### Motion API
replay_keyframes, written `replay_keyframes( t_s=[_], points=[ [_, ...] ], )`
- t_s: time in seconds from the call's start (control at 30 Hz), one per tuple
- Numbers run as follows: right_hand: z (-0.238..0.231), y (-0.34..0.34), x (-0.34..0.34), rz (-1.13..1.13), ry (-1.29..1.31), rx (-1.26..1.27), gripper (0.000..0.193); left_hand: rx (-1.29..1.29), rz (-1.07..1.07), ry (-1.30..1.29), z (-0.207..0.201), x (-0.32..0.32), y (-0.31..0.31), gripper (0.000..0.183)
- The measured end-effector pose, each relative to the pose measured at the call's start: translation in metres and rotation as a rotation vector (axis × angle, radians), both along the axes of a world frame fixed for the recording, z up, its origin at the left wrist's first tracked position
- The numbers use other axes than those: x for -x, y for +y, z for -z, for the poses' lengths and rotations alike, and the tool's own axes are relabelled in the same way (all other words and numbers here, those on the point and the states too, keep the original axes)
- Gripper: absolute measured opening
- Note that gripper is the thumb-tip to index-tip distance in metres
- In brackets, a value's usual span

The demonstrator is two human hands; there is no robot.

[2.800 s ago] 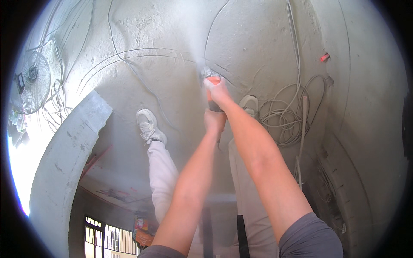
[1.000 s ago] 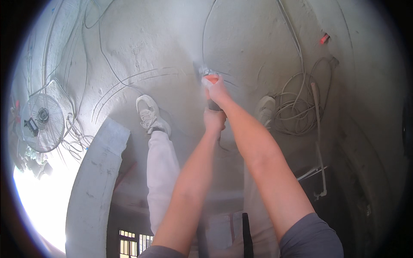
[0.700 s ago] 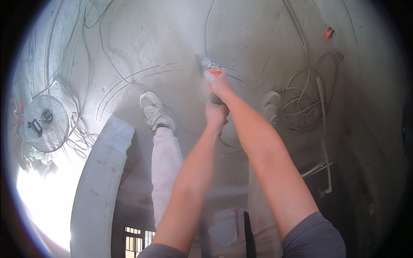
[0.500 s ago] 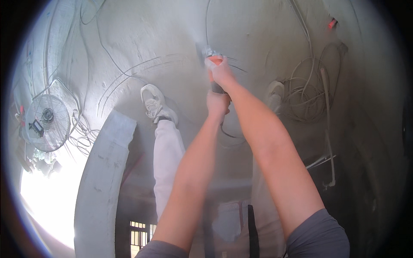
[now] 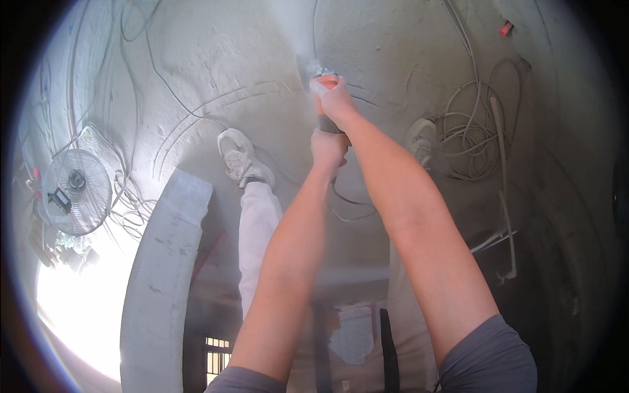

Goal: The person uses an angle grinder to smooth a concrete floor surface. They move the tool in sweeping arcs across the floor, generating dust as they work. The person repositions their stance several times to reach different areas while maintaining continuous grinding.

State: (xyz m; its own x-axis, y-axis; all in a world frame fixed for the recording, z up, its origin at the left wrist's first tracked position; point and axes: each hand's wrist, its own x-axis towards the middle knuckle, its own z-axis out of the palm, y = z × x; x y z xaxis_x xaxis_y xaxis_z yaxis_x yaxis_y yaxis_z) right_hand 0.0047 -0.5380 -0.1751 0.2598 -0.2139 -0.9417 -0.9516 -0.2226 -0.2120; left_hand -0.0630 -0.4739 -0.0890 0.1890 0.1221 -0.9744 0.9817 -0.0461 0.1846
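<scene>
An orange and black angle grinder is held out in front of me with both arms stretched. My right hand wraps round its front body, just behind the metal head. Behind it, my left hand grips the dark rear end, where a cord hangs down. The disc stands on edge at the left of the head, against the grey concrete surface. Pale dust streams from it toward the top of the view. Whether the disc has cut into the concrete is hidden by dust.
My shoes stand apart below the grinder. A round fan is at the left, beside tangled cables. A long grey slab lies at lower left. Coiled hose, a thin pole and a red object are at the right.
The grinder and both hands have shifted slightly up in the view. The dust plume looks thicker and brighter. The surroundings have moved a little in the picture; both grips are the same.
</scene>
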Motion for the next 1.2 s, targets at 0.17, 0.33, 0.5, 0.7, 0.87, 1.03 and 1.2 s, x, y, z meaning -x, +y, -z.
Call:
replay_keyframes(
  t_s=[0.17, 0.33, 0.5, 0.7, 0.87, 1.03, 1.2],
  points=[
    [-0.006, 0.002, -0.012, -0.036, 0.050, 0.007, 0.089, -0.012, 0.096, 0.037, 0.000, -0.011, 0.006, 0.020],
    [0.007, 0.006, -0.011, -0.080, 0.038, 0.007, 0.102, 0.091, -0.009, 0.020, -0.001, -0.015, 0.012, 0.016],
    [0.021, 0.004, -0.007, -0.072, 0.015, -0.030, 0.110, 0.060, 0.057, 0.063, 0.003, -0.017, 0.011, 0.017],
    [0.012, 0.005, -0.017, -0.100, 0.047, 0.006, 0.108, 0.027, 0.084, 0.056, 0.002, -0.024, 0.013, 0.022],
    [-0.003, 0.006, -0.027, -0.084, 0.045, -0.002, 0.108, 0.040, 0.082, 0.060, 0.002, -0.029, 0.015, 0.027],
    [-0.004, 0.007, -0.032, -0.093, 0.089, 0.016, 0.110, 0.012, 0.102, 0.054, -0.001, -0.036, 0.017, 0.025],
    [0.004, 0.010, -0.034, -0.066, 0.063, -0.004, 0.111, 0.037, 0.132, 0.080, -0.006, -0.047, 0.019, 0.026]
  ],
)
